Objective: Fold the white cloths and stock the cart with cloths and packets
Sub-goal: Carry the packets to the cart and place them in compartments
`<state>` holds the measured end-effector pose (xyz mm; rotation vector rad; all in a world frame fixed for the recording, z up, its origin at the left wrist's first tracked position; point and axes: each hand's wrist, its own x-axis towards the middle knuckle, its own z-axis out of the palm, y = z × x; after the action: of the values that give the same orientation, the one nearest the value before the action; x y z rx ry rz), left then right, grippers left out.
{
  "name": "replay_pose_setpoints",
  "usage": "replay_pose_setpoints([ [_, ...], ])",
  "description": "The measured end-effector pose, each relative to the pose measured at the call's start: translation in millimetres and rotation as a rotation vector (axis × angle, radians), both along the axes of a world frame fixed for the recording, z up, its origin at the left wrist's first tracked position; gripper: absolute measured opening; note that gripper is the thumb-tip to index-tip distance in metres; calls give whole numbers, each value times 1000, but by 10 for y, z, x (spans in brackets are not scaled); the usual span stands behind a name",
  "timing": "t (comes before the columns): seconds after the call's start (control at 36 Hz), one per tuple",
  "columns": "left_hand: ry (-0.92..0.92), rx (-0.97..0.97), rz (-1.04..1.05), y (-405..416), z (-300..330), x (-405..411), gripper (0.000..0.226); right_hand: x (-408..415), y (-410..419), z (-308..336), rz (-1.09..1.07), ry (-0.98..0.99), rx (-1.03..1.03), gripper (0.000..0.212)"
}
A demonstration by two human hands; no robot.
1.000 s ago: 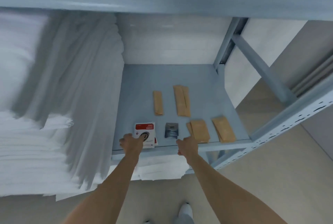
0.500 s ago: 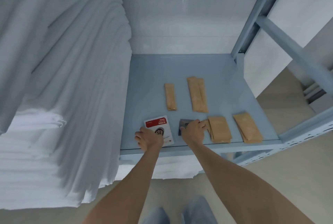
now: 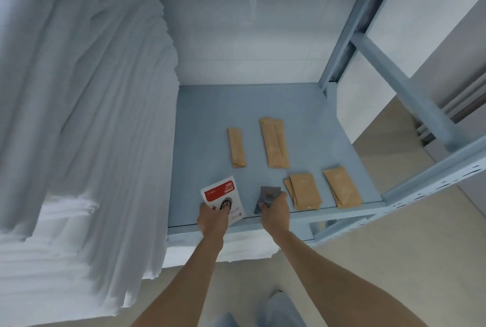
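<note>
The white-and-red packet (image 3: pixel 223 200) sits at the lower centre of the frame, and its near end is now tilted up off the blue-grey shelf (image 3: pixel 210 142), where half a second ago it lay flat. The left hand (image 3: pixel 212 217) has its fingers curled round that near edge, thumb on the printed face, grasping it. Just to the right, the small grey packet (image 3: pixel 268 196) has likewise been raised at its near end; the right hand (image 3: pixel 274 212) pinches it, where a second ago that hand had only reached the shelf's front lip. So both hands have gone from reaching to holding, and in my judgement the step in hand is lifting these two packets off the shelf to carry them to the cart, which is not in view.

Further back on the shelf, untouched and in the same places as before, lie the brown paper packets: a narrow one (image 3: pixel 237 148), a longer pair (image 3: pixel 274 142) beside it, and two short stacks (image 3: pixel 305 191) (image 3: pixel 342 187) near the front edge, at the right of the grey packet. These probably remain to be collected.

A tall pile of folded white cloths (image 3: pixel 86 116) fills the left of the frame, touching the shelf's left side
</note>
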<state>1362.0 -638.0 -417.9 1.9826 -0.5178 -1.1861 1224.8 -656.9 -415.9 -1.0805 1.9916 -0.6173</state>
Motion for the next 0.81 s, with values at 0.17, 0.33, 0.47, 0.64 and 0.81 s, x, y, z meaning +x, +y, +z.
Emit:
replay_pose_setpoints([
  [0.17, 369, -118, 80, 138, 611, -162, 34, -225, 245, 578, -222, -350, -92, 31],
  [0.33, 765, -290, -68, 290, 1282, -389, 40, -559, 557, 1174, -536, -713, -187, 30],
  [0.47, 919, -401, -252, 583, 1617, -554, 42, -808, 974, 1490, -623, -853, -286, 30],
  [0.64, 864, -364, -356, 994, 1735, -825, 32, -1083, 1471, 1693, -641, -881, -386, 26],
  [0.81, 782, -354, -495, 1423, 1858, -1103, 25, -1408, 1990, 1817, -623, -884, -453, 23],
])
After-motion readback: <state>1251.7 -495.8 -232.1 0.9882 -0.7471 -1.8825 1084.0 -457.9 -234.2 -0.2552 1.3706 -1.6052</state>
